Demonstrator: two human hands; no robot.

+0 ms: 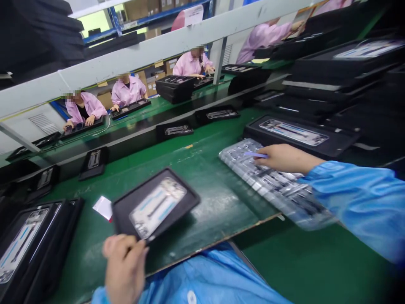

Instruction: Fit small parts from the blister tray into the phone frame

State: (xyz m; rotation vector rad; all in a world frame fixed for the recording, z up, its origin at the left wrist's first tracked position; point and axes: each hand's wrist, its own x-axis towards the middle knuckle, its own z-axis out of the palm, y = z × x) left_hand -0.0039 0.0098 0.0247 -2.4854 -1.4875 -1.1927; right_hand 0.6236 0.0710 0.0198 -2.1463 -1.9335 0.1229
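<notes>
The left hand point(125, 261) is clamped on the near edge of a black tray point(124, 217), thumb and fingers together at one corner; the tray appears tilted above the green bench point(209, 177), and a metal frame point(158, 207) lies in it. Whether the tray's far side touches the bench cannot be told. Because support comes from one corner only, a loosened or twisted grip could let the tray drop or swing; a steeper tilt could slide the frame out. A low swing to the left could also catch the white card point(103, 207) just beside the tray. The right hand point(286, 157) is closed on a purple strip point(256, 155) above the clear plastic tray point(232, 159), whose contents are too blurred to identify. A careless downward push could disturb those contents. The clear tray appears to reach past the bench's front edge, so pressure from the blue sleeve point(357, 198) on the overhanging part could tip it.
</notes>
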